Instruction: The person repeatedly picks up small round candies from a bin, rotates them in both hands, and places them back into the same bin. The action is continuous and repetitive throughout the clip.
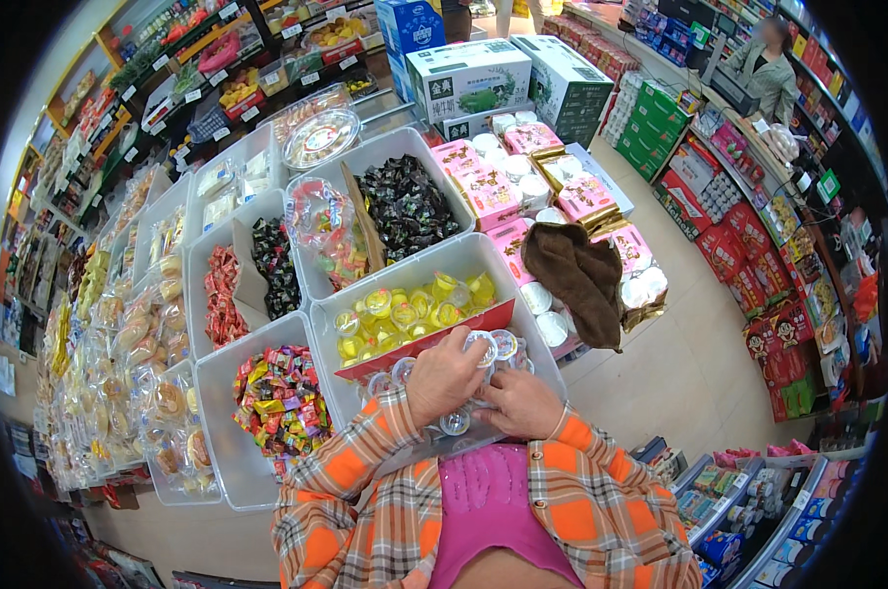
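Note:
My left hand [447, 374] reaches into the front part of a translucent plastic bin [543, 346]. Its fingers are curled at a clear lidded cup [482, 347], apparently a jelly cup, and seem to grip it. Close beside it, my right hand [523, 403] is down among the same clear cups, its fingertips partly hidden. Another clear cup [455, 422] lies below the two hands. A red cardboard divider [396, 352] separates these cups from yellow jelly cups [405, 315] in the far part of the bin.
Wrapped candies [285, 401] fill a bin to the left, and dark-wrapped candies [407, 206] one behind. A brown cloth [576, 283] lies on pink-and-white packs [488, 193] at right. Milk cartons [469, 77] stand beyond. A person [764, 73] is behind the counter.

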Demonstrator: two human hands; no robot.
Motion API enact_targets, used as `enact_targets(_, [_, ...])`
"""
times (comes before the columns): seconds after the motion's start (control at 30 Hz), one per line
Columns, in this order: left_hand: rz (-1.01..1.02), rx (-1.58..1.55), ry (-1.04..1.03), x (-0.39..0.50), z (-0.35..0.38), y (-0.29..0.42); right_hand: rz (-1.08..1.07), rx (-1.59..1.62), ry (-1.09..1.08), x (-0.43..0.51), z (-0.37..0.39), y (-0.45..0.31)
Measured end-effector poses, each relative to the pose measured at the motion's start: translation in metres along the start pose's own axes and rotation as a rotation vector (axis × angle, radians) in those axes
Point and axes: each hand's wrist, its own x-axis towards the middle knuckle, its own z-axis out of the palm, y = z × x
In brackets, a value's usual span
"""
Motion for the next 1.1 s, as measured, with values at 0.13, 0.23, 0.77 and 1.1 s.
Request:
enact_targets(0.13, [-0.054,-0.001,0.003,0.000,0.005,0.001,0.001,0.006,0.013,0.001,0.000,-0.001])
enact_targets(0.23, [-0.072,0.005,0.012,0.001,0.006,0.001,0.018,0.006,0.003,0.000,-0.002,-0.003])
enact_targets(0.77, [-0.129,0.021,-0.066,-0.010,-0.004,0.000,0.077,-0.022,-0.017,0.000,-0.002,-0.005])
enact_targets(1.1, [-0.162,0.008,-0.061,-0.026,-0.033,0.007,0.084,0.016,-0.028,0.000,0.001,-0.003])
